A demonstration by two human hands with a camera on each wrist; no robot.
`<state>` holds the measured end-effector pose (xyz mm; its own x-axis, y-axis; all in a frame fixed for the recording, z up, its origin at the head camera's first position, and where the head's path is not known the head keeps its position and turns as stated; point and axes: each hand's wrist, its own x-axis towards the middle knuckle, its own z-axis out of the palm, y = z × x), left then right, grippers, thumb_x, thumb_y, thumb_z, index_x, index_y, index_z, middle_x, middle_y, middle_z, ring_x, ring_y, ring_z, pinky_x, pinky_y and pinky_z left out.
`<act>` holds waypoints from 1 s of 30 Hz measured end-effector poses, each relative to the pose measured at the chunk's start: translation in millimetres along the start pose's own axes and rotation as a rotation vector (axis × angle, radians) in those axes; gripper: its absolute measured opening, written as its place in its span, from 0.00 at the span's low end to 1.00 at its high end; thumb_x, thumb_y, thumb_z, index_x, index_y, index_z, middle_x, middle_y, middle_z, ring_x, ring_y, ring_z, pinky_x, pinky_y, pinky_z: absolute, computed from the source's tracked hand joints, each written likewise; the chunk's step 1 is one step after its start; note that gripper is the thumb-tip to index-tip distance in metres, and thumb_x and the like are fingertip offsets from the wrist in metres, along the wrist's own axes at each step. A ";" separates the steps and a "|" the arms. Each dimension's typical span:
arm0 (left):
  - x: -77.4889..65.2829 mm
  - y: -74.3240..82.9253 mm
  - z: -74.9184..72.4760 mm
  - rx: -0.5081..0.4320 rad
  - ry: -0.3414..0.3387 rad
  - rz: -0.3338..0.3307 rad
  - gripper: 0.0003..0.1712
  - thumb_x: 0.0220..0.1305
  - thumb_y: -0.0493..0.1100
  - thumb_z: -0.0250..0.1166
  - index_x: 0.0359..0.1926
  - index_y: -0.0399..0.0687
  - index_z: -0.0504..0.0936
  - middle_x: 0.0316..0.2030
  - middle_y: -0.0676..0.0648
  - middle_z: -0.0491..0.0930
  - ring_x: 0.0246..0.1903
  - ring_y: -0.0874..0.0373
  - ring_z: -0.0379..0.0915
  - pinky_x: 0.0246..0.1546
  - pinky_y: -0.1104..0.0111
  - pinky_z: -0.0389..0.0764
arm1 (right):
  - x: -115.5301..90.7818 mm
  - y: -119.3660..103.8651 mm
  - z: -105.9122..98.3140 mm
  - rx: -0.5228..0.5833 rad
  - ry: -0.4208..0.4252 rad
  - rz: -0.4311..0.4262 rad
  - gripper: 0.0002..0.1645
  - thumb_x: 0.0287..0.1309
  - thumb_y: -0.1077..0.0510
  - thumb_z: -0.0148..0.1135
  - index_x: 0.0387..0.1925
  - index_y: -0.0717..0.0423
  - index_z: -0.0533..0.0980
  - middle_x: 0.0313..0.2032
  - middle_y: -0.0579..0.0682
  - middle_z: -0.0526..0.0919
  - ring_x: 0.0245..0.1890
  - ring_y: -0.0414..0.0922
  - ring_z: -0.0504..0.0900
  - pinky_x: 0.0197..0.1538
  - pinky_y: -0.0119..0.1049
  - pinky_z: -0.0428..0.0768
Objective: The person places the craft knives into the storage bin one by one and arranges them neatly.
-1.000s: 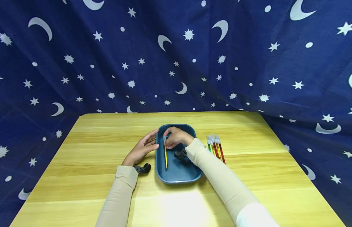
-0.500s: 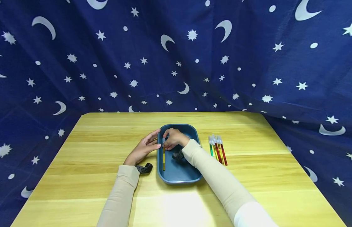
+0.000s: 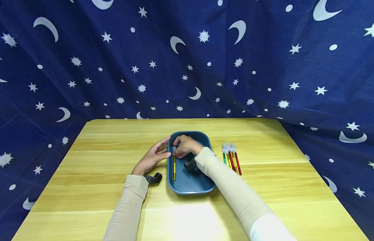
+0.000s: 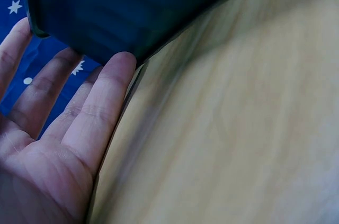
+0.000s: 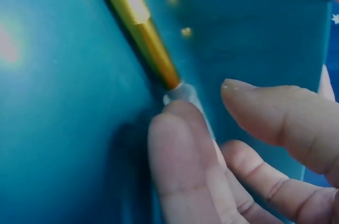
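Observation:
A slim craft knife (image 3: 174, 169) with a shiny yellow handle and a clear cap (image 5: 185, 92) lies along the left side inside the blue tray (image 3: 191, 191). My right hand (image 3: 187, 146) reaches into the tray over its capped end. In the right wrist view the thumb (image 5: 177, 155) overlaps the cap, and the index finger (image 5: 275, 107) stands apart from it. Outside the tray, my left hand (image 3: 151, 156) rests at its left rim with fingers spread and fairly straight. In the left wrist view those fingertips (image 4: 119, 68) are right at the tray's edge.
Several more capped craft knives (image 3: 231, 159), with red, yellow and green handles, lie in a bunch on the wooden table (image 3: 295, 187) right of the tray. A blue curtain (image 3: 162, 60) with moons and stars hangs behind the table and along its sides.
A second ago the yellow craft knife slanted slightly; now it lies straighter and closer to the tray's left wall. In the last half second the right hand has barely moved. The left hand stays at the rim.

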<state>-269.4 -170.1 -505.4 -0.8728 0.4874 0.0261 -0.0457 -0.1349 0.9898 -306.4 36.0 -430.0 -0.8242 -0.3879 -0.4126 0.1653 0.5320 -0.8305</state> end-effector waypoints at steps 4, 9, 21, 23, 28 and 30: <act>-0.4 0.7 0.4 0.017 0.008 -0.007 0.44 0.80 0.31 0.60 0.88 0.48 0.52 0.82 0.33 0.55 0.80 0.35 0.54 0.66 0.68 0.78 | -3.9 -1.3 -4.3 0.000 0.000 -0.015 0.24 0.61 0.75 0.72 0.58 0.70 0.76 0.29 0.59 0.86 0.29 0.48 0.88 0.44 0.43 0.92; -0.9 0.7 0.6 0.023 0.008 -0.012 0.44 0.80 0.31 0.60 0.88 0.48 0.52 0.83 0.34 0.54 0.81 0.34 0.53 0.67 0.67 0.77 | -11.3 -3.5 -10.4 -0.029 -0.021 -0.050 0.23 0.67 0.70 0.69 0.61 0.71 0.75 0.34 0.62 0.88 0.36 0.54 0.91 0.46 0.45 0.92; 1.2 0.8 0.3 0.035 0.008 -0.014 0.44 0.79 0.32 0.61 0.88 0.49 0.53 0.83 0.35 0.55 0.80 0.35 0.54 0.71 0.62 0.75 | -27.6 0.0 -29.9 -0.035 -0.066 -0.213 0.24 0.73 0.64 0.66 0.65 0.71 0.75 0.42 0.65 0.86 0.49 0.68 0.88 0.51 0.50 0.91; 1.1 0.8 0.4 0.039 0.011 -0.020 0.44 0.79 0.32 0.62 0.88 0.49 0.53 0.83 0.35 0.55 0.80 0.35 0.54 0.73 0.59 0.73 | -31.5 1.5 -34.0 -0.040 -0.081 -0.259 0.24 0.74 0.65 0.65 0.66 0.71 0.74 0.44 0.66 0.86 0.51 0.69 0.87 0.51 0.48 0.90; 0.7 0.8 0.7 0.045 0.016 -0.022 0.45 0.79 0.32 0.62 0.88 0.48 0.53 0.83 0.35 0.55 0.80 0.35 0.54 0.74 0.55 0.71 | -42.6 4.6 -45.5 -0.048 -0.116 -0.374 0.26 0.75 0.66 0.63 0.69 0.74 0.71 0.46 0.62 0.88 0.51 0.68 0.87 0.51 0.44 0.90; 0.7 0.7 0.7 0.046 0.016 -0.019 0.45 0.79 0.32 0.62 0.88 0.48 0.53 0.82 0.34 0.56 0.80 0.34 0.54 0.74 0.56 0.72 | -46.9 6.1 -49.7 -0.041 -0.118 -0.407 0.27 0.76 0.67 0.62 0.69 0.76 0.71 0.45 0.60 0.88 0.50 0.67 0.87 0.51 0.44 0.90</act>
<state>-269.7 -169.2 -504.6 -0.8794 0.4761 0.0053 -0.0405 -0.0860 0.9955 -293.7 94.9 -397.2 -0.7496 -0.6548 -0.0964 -0.1846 0.3466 -0.9197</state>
